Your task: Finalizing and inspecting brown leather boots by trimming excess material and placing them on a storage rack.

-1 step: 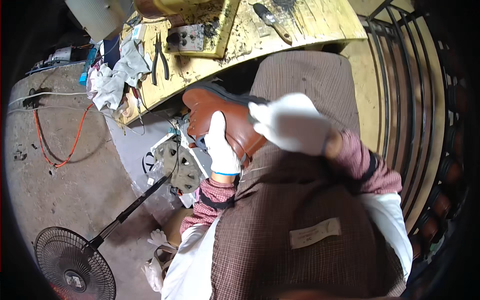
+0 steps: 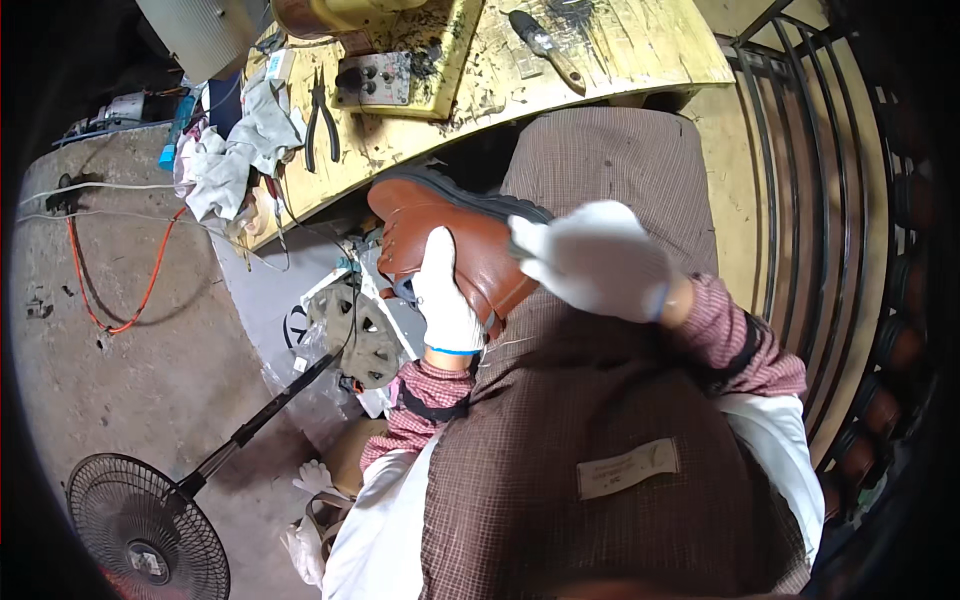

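A reddish-brown leather shoe [image 2: 455, 240] with a dark sole lies on its side over my lap, its sole edge facing away from me. My left hand [image 2: 443, 295], in a white knit glove, grips it, the thumb pressed along the leather and the other fingers hidden beneath. Beside the shoe's right end is my right hand [image 2: 600, 260], also white-gloved and smeared by motion. Its fingers are pinched around a small dark greenish piece that I cannot make out, close against the leather near the sole edge. A brown checked cloth [image 2: 560, 430] covers my lap under the shoe.
Ahead stands a yellow worktable [image 2: 640, 60] with pliers [image 2: 318, 120], a brush [image 2: 545, 50], a grey control box [image 2: 385, 80] and crumpled rags [image 2: 265, 125]. A black fan [image 2: 150, 530] is at lower left. Metal rack bars [image 2: 790, 180] and several brown shoes [image 2: 880, 410] line the right.
My right hand has shifted slightly right and toward me, showing more of the sole edge. My left hand keeps its hold on the shoe.
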`<state>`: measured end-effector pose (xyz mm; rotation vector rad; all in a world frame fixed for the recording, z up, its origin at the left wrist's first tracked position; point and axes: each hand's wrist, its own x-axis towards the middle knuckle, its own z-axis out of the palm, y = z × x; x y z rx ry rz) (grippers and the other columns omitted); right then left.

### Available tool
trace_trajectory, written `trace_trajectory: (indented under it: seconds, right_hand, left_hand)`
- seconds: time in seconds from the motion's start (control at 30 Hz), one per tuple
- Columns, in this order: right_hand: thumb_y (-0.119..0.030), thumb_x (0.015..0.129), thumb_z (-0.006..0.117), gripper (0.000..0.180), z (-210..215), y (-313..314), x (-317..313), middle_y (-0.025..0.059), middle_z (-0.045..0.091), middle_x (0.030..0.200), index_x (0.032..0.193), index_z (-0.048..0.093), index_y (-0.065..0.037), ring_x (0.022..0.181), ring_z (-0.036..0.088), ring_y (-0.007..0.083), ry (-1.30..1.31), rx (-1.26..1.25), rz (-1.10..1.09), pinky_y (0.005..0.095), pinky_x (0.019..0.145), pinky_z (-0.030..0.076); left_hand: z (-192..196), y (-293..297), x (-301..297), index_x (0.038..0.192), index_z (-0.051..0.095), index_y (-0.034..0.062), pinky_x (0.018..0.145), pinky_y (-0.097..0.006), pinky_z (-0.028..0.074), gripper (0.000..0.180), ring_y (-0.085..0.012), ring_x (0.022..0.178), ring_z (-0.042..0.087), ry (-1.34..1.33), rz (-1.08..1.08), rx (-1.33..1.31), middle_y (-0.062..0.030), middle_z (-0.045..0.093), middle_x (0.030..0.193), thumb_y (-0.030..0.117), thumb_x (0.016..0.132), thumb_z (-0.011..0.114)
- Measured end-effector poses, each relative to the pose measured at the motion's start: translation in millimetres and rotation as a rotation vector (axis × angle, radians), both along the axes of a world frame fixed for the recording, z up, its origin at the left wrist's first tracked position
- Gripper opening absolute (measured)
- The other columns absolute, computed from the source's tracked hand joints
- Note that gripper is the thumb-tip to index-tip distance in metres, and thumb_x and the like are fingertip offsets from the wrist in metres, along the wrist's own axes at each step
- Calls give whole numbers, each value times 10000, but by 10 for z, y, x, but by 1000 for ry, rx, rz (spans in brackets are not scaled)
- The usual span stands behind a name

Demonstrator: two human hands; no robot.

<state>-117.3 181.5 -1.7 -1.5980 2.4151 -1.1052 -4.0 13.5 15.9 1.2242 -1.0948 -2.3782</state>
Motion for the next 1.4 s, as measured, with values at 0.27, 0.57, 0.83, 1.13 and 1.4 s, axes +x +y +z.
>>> trace_trajectory:
  seconds: [0.27, 0.57, 0.83, 1.13, 1.4]
  right_hand:
    - [-242, 875, 704, 327, -111, -151, -294, 114, 722, 868, 1145, 701, -59, 708, 693, 273, 255, -299, -18, 360, 646, 542]
    - [-283, 919, 646, 188, 188, 110, -110, 114, 689, 808, 995, 672, -113, 724, 673, 339, -283, 144, 115, 450, 679, 537]
    - [-292, 898, 648, 244, 51, 145, 46, 113, 677, 744, 1018, 654, -79, 709, 699, 316, -222, 380, 207, 396, 662, 563]
    - [-116, 904, 658, 355, -79, 246, -1953, 115, 730, 1011, 1258, 667, -108, 810, 700, 282, 630, 352, -569, 368, 747, 565]
    - [-258, 925, 577, 439, -122, -531, -1367, 215, 677, 1046, 1289, 605, -15, 912, 643, 373, 127, 302, -498, 492, 837, 492]
  left_hand:
    - [-49, -67, 34, 1389, 486, -30, 1012, -468, 557, 548, -336, 1176, 643, 1, 12, 8, -193, 599, 1325, 312, 986, 634]
    - [-163, -194, 45, 1381, 473, -60, 986, -476, 576, 572, -342, 1182, 645, 47, 40, 215, -224, 587, 1339, 321, 982, 626]
    - [-191, -265, -38, 1403, 499, 3, 999, -471, 561, 579, -329, 1171, 647, 3, 88, 95, -193, 603, 1330, 361, 972, 646]
    - [-75, -291, -107, 1409, 495, 33, 959, -478, 586, 582, -336, 1140, 660, -29, 125, 95, -193, 597, 1324, 313, 938, 693]
    - [-123, -298, -24, 1400, 516, 16, 1029, -458, 537, 611, -320, 1196, 624, -28, 12, -40, -163, 598, 1320, 411, 958, 662]
